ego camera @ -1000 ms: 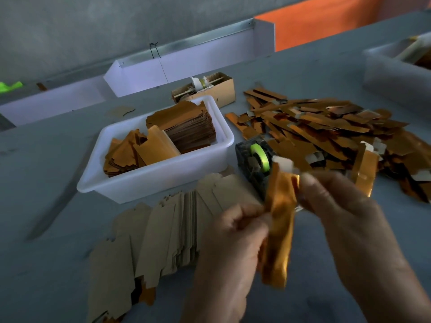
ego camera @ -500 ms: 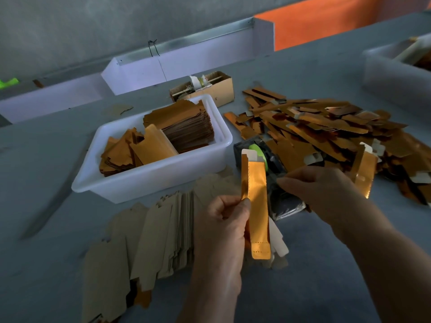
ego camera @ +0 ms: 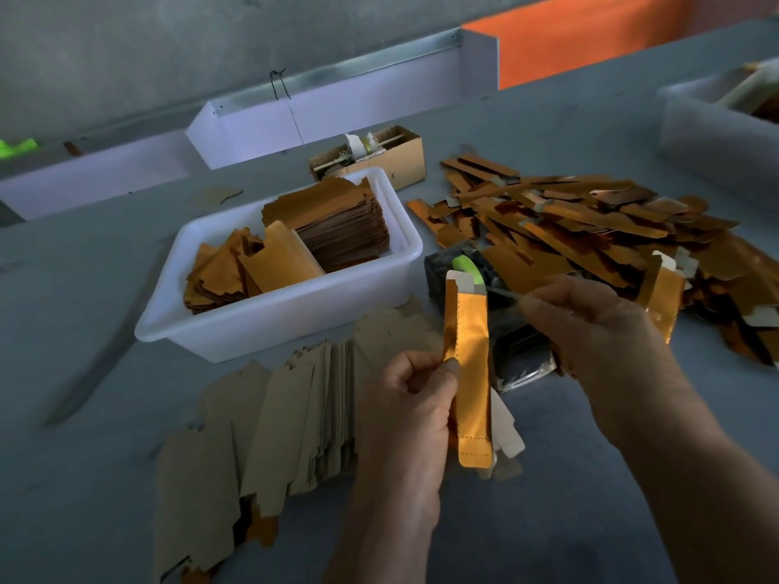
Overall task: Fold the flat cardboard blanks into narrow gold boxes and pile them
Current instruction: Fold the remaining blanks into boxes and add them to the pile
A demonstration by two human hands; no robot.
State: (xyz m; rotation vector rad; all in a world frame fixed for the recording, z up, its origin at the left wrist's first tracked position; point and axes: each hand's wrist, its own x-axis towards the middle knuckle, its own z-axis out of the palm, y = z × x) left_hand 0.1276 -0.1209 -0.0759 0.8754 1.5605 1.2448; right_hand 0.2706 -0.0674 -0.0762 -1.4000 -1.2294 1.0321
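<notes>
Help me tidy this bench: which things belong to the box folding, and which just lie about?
Job: gold box in left hand; right hand; flat blanks; folded pile; tape dispenser.
Lying about: white tub; brown carton.

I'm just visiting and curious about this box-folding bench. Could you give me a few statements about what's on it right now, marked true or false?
1. The left hand holds a gold box upright. True.
2. The white tub holds gold blanks. True.
3. The pile of folded boxes lies left of the tub. False: it lies to its right.
4. The right hand grips the gold box. False: it is beside the box, at the tape dispenser.
</notes>
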